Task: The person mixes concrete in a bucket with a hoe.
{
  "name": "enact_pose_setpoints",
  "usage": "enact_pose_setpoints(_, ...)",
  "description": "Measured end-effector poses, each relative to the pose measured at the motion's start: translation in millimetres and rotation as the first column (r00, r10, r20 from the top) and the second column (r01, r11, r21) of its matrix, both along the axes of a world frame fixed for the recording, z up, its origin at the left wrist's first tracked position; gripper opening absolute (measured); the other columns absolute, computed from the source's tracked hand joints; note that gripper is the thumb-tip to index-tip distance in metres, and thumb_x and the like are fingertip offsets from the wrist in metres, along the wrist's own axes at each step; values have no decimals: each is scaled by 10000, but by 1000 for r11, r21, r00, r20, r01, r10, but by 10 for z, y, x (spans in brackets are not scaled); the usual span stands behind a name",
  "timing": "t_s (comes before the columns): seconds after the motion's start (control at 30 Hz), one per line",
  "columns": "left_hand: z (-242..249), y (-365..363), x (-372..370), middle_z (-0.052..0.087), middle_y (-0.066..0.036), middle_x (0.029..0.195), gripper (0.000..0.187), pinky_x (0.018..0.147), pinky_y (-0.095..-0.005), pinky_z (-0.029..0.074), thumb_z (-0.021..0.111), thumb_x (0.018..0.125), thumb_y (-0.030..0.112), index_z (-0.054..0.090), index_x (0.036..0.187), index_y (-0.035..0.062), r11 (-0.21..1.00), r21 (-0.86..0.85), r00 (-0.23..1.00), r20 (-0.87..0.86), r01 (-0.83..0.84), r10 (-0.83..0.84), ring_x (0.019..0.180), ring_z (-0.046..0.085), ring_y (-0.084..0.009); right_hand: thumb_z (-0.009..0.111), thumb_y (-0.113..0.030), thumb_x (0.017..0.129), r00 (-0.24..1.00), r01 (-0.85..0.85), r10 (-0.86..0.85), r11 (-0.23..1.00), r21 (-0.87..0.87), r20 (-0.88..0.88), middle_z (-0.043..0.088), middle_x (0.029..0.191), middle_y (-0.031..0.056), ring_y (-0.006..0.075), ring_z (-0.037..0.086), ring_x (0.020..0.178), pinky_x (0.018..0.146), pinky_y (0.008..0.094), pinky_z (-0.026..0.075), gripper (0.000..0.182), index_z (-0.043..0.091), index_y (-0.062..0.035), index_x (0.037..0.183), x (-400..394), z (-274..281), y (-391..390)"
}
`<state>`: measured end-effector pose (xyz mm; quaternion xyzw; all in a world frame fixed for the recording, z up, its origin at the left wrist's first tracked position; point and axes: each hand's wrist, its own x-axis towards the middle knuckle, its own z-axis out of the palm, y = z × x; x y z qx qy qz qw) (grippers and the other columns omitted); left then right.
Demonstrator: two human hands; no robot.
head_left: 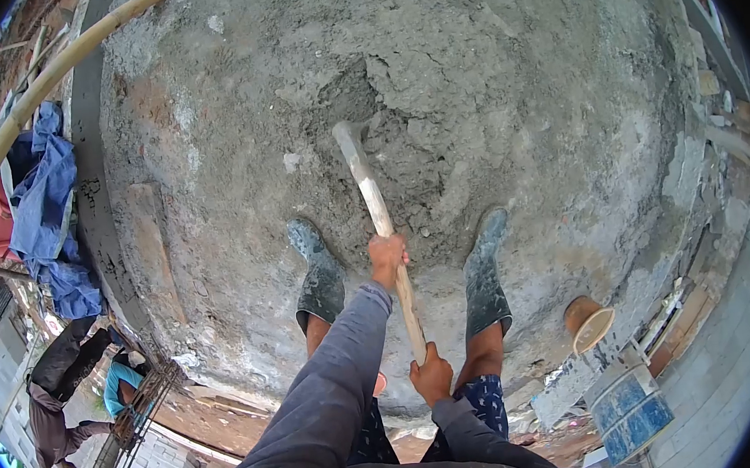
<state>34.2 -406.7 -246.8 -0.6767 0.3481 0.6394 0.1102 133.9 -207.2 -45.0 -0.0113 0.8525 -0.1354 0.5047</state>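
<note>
A hoe (pixel 375 202) with a long wooden handle reaches forward from my body, its far end coated in grey cement. My left hand (pixel 386 258) is wrapped round the middle of the handle. Lower down, near the butt end, my right hand (pixel 431 375) grips it too. The hoe's blade is mostly hidden in the wet mortar (pixel 420 139), beside a dug-out hollow. My rubber boots, the left (pixel 318 271) and the right (pixel 484 273), stand on either side of the handle, smeared with cement.
An orange-brown bucket (pixel 589 322) lies tipped at right, above a blue-and-white drum (pixel 629 413). A plank (pixel 155 251) lies at left. Blue cloth (pixel 50 211) hangs beyond the edge, near a curved bamboo pole (pixel 16 120). Two people (pixel 54 418) are by a rebar cage (pixel 128 438).
</note>
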Motion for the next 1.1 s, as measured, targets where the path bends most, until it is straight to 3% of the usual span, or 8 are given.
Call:
enact_pose_setpoints(0.23,951,-176,-26,547,-32,633,154,400,-305,475,683,817,26,550,895,23,997,-72,999,38,9,-6,447,537,-147,772,-188,781,995,87,-95,986,-141,-44,691,744,246,462,694,709,642,553,545,394,564,-73,1095,374,182,126)
enact_pose_setpoints(0.4,1214,-1163,-1467,550,-26,636,99,417,-297,476,664,851,21,567,875,18,931,-364,974,-223,-41,-44,460,530,-127,771,-164,788,963,12,-107,934,-357,-247,690,741,232,454,691,709,616,544,531,373,560,-67,1080,-1021,-553,-662)
enact_pose_setpoints(0.5,790,-1299,-2035,576,-35,641,64,428,-293,474,643,853,34,591,863,-2,875,-484,942,-298,-13,-152,477,551,-124,752,-159,803,959,66,-161,927,-370,-233,691,762,253,471,686,727,631,552,531,359,551,-51,1081,-1412,-804,-814)
enact_pose_setpoints(0.6,-52,-519,-1457,602,-80,587,143,416,-316,486,646,839,76,594,773,-40,870,-409,948,-37,275,-317,440,592,-166,712,-156,815,956,234,-269,940,-250,-115,683,786,291,502,673,750,674,580,529,338,545,-34,1082,-819,-708,-500)
enact_pose_setpoints(0.67,-41,-61,-919,619,-93,582,181,426,-339,506,657,840,108,594,775,-48,871,-278,914,111,405,-389,458,628,-177,715,-166,809,957,277,-286,950,-144,-51,680,774,290,507,672,752,677,584,529,354,548,-31,1091,-290,-461,-202)
enact_pose_setpoints(0.9,822,54,205,594,-83,588,100,397,-320,490,655,833,50,587,838,-23,965,-122,967,135,233,-217,440,593,-173,755,-208,799,995,103,-102,991,-88,13,689,716,231,443,702,684,627,552,553,365,579,-79,1091,564,411,192)
enact_pose_setpoints(0.97,1101,-356,-116,556,-61,594,99,389,-316,474,650,824,18,554,840,-1,976,-216,1000,17,13,-10,428,562,-170,753,-195,805,994,88,-101,975,-204,-51,692,721,225,433,704,682,621,545,554,355,576,-80,1090,343,159,-24)
enact_pose_setpoints(1.1,1099,-1534,-1099,550,-25,622,98,416,-293,484,646,829,9,560,786,31,899,-437,991,-127,-28,-31,458,539,-131,746,-166,804,987,16,-79,918,-396,-142,697,778,250,462,693,735,674,559,547,392,555,-53,1128,-820,-504,-969)
